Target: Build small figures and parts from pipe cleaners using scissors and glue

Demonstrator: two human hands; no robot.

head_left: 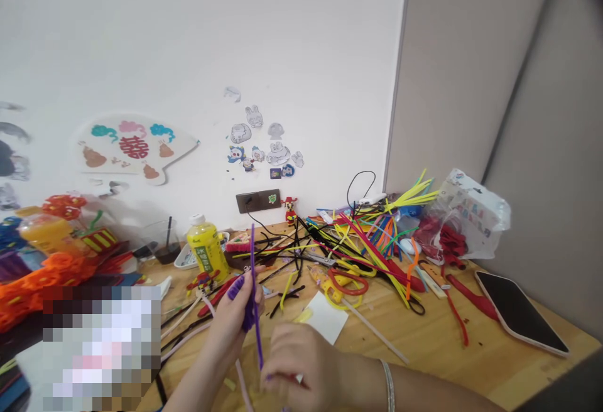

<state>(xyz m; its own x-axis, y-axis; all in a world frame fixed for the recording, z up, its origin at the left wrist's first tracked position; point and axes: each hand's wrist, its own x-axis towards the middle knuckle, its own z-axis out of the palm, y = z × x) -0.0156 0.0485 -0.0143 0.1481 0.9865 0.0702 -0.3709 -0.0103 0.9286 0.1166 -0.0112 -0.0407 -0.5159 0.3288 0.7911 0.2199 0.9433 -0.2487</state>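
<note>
My left hand point(234, 316), a little left of centre, is closed around a bundle of purple pipe cleaner that shows between its fingers. A long purple pipe cleaner point(257, 311) rises upright in front of that hand and runs down to my right hand. My right hand point(301, 362), slightly blurred, pinches its lower end, with the fingertips curled. Beneath the hands, a white paper point(325, 316) lies on the wooden table point(424, 362). Pale pink pipe cleaners point(242, 384) pass under my left forearm.
Behind the hands lie orange-handled scissors point(347, 282) and a large heap of coloured pipe cleaners point(372, 236). A yellow-labelled bottle point(206, 245) stands at the back. To the right are a phone point(521, 311) and a plastic bag point(475, 217); orange flower crafts point(47, 286) sit at the left.
</note>
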